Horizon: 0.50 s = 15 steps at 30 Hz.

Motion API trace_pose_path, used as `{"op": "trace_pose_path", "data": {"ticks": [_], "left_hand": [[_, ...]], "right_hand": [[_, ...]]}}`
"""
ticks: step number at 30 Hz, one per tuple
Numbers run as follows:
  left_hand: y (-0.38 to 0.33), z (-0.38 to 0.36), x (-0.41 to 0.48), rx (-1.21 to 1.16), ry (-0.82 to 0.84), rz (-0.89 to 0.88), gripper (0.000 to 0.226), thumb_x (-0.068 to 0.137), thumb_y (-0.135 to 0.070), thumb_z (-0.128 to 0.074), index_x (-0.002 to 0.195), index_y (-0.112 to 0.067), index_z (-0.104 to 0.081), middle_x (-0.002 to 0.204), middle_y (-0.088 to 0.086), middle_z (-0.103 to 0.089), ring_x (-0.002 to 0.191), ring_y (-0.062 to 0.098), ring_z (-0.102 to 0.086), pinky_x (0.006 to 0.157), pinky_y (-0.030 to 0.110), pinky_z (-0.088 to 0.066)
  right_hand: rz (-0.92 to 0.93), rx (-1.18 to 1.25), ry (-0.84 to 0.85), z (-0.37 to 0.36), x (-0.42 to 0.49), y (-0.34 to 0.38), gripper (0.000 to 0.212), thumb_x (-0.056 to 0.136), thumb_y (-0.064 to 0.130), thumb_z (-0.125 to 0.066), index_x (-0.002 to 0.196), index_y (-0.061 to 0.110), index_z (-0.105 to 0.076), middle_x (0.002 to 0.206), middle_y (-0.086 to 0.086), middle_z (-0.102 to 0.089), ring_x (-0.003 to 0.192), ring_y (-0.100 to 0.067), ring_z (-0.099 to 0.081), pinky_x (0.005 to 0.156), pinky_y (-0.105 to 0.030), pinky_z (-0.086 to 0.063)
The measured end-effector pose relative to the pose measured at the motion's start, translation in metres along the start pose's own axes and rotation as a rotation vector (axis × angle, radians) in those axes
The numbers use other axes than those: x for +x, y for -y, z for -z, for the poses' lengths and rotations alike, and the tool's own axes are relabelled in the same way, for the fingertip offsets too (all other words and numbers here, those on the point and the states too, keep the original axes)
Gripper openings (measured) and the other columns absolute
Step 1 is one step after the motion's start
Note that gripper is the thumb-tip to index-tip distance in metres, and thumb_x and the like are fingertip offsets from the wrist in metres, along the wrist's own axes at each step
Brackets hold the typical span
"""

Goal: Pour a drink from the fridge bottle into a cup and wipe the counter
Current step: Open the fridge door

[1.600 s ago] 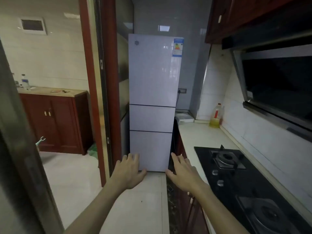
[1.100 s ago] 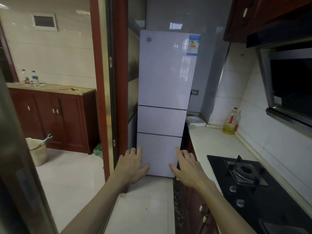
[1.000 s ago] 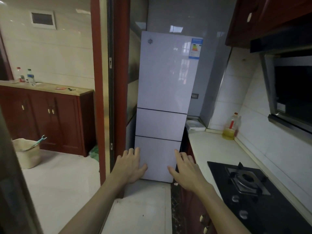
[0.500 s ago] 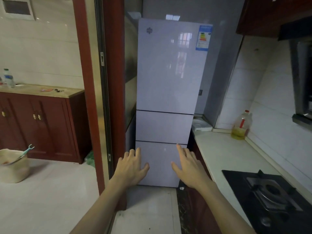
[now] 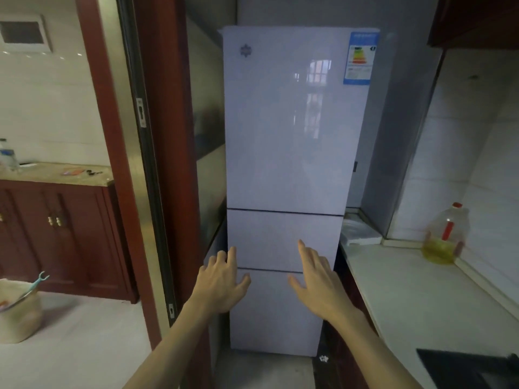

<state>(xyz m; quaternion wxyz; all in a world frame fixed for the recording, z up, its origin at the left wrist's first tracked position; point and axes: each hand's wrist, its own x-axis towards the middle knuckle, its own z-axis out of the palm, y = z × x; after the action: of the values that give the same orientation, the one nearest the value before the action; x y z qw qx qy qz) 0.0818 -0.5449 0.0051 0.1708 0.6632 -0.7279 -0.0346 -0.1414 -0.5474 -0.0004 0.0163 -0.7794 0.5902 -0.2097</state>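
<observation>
White and glossy, the three-door fridge (image 5: 286,130) stands shut at the end of the narrow kitchen, its tall upper door over two shorter lower doors, with a blue energy label (image 5: 361,58) at the upper right corner. Both arms reach forward toward it. The left hand (image 5: 222,282) is spread, fingers loose and grasping nothing, and appears in front of the fridge's left edge at the seam between the middle and bottom doors; whether it touches the door cannot be told. The right hand (image 5: 317,279) is likewise released, fingers extended, palm turned inward, seen over the same seam toward the right side. Right of the fridge runs the pale surface (image 5: 415,287), where a clear oil jug (image 5: 446,234) with a red cap and yellow liquid at its bottom stands near the tiled wall, and a flat white box (image 5: 359,231) lies just beside the fridge. A dark hob corner (image 5: 466,369) shows at lower right. Left, past the red door frame (image 5: 168,153), sit a red-brown cabinet (image 5: 61,234), a water bottle (image 5: 7,157) on its top, and a woven basket (image 5: 18,313) on the floor.
</observation>
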Motion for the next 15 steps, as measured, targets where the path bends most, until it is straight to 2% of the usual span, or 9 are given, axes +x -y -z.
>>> {"op": "trace_pose_path", "data": {"ticks": [4,7,13,15], "left_hand": [[-0.006,-0.004,0.069,-0.031,-0.035,0.003,0.073,0.097,-0.051,-0.042,0.153,-0.013,-0.015,0.144,0.01,-0.043,0.128,0.027,-0.047,0.102,0.041,-0.042],[-0.006,-0.005,0.111,-0.073,-0.034,0.026,0.073,0.097,-0.049,-0.042,0.154,-0.012,-0.015,0.146,0.011,-0.042,0.129,0.028,-0.046,0.103,0.044,-0.044],[0.014,-0.004,0.181,-0.213,-0.073,0.09,0.068,0.097,-0.046,-0.046,0.151,-0.014,-0.021,0.144,0.011,-0.044,0.128,0.029,-0.047,0.101,0.042,-0.043],[0.021,-0.002,0.204,-0.26,-0.082,0.1,0.069,0.093,-0.05,-0.045,0.149,-0.016,-0.022,0.143,0.01,-0.044,0.127,0.03,-0.048,0.101,0.044,-0.044]], "right_hand": [[0.035,0.011,-0.004,-0.003,0.063,-0.029,0.078,0.102,0.046,-0.04,0.157,0.02,0.01,0.161,-0.004,-0.019,0.139,-0.024,-0.031,0.105,-0.042,-0.042],[0.051,0.037,-0.011,-0.002,0.114,-0.041,0.078,0.102,0.044,-0.04,0.157,0.021,0.01,0.162,-0.004,-0.016,0.141,-0.026,-0.028,0.107,-0.043,-0.04],[0.139,0.06,-0.041,-0.005,0.203,-0.042,0.078,0.102,0.043,-0.042,0.157,0.02,0.008,0.163,-0.003,-0.012,0.145,-0.026,-0.021,0.109,-0.044,-0.037],[0.169,0.062,-0.064,-0.002,0.234,-0.04,0.078,0.102,0.042,-0.042,0.157,0.019,0.008,0.163,-0.004,-0.012,0.145,-0.027,-0.021,0.11,-0.044,-0.037]]}}
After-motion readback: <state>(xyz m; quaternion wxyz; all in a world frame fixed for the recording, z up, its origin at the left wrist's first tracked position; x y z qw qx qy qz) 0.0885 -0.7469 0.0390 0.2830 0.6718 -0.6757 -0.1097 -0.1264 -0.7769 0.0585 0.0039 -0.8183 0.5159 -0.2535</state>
